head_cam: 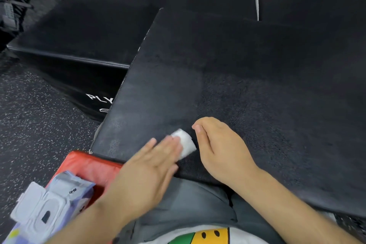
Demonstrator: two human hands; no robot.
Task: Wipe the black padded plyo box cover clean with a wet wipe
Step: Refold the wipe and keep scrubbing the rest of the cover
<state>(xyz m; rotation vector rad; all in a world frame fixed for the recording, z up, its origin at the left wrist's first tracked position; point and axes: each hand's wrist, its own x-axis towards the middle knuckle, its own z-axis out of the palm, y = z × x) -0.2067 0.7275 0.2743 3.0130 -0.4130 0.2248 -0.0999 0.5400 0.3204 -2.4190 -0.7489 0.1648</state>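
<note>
Hands first: 2 of them work at the near edge of the black padded cover [247, 69], which lies across the person's lap and slopes away from the body.

Left of the cover's near corner, a pack of wipes [47, 206] rests on a red pad [87, 164] with its flip lid open. It probably sits there so a fresh sheet is within easy reach.

Next comes the left hand [150, 166], crossing the cover's near edge at an angle. Its fingers are straight and spread flat, and their tips press down on the wet wipe [185, 142] rather than grip it. A flat palm like this spreads pressure and suits sweeping strokes. The hand is slightly blurred, so it seems to be mid-stroke.

The wet wipe is a small white folded wad lying on the cover just inside the near edge. Half of it is under the left fingertips.

Just right of the wipe, the right hand [219, 144] rests on the cover with its fingers loosely curled and nothing in them. Its wrist lies over the near edge. I judge it is steadying the cover so it does not slide off the lap.

The cover looks paler and streaky toward its left side and darker toward its right. Whether that is damp, dust or light I cannot tell.
</note>
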